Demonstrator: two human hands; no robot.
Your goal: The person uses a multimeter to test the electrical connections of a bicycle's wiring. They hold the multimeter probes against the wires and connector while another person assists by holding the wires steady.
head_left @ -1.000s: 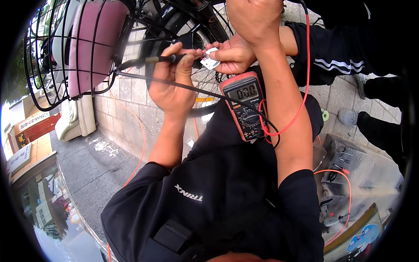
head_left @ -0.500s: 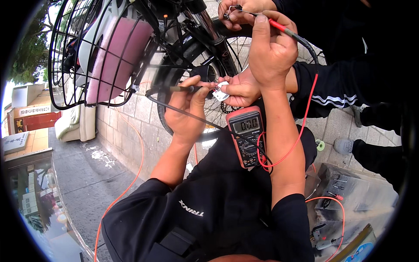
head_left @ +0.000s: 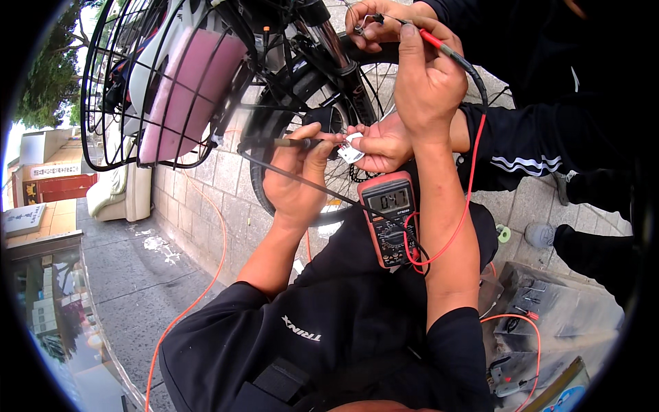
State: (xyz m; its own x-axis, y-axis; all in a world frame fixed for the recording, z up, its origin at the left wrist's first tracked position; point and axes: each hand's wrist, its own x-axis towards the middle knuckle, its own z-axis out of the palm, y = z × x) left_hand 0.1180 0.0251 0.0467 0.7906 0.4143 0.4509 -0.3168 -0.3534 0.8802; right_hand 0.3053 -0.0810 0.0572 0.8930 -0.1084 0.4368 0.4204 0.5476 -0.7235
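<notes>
My left hand (head_left: 295,182) is closed around a black test probe (head_left: 294,143), its tip end at a small white connector (head_left: 351,148). A co-worker's hand (head_left: 388,143) pinches that connector beside the wheel. Higher up, my right hand (head_left: 429,89) grips a red test probe (head_left: 438,41). Its thin tip points at a small dark wired part (head_left: 377,18) in the co-worker's other hand (head_left: 397,14); whether they touch is too fine to tell. A red-cased multimeter (head_left: 392,226), display lit, rests on my lap, with the black and red leads plugged into it.
Ahead stands a bike wheel (head_left: 274,89) with a black wire basket (head_left: 93,130) holding a pink block (head_left: 185,96). The co-worker's dark striped sleeve (head_left: 535,137) comes in from the right. An orange cable (head_left: 221,254) crosses the ground; tools (head_left: 528,299) lie at lower right.
The multimeter's reading has changed. Both probes stay in my hands, which have barely moved, and the whole view has shifted slightly.
</notes>
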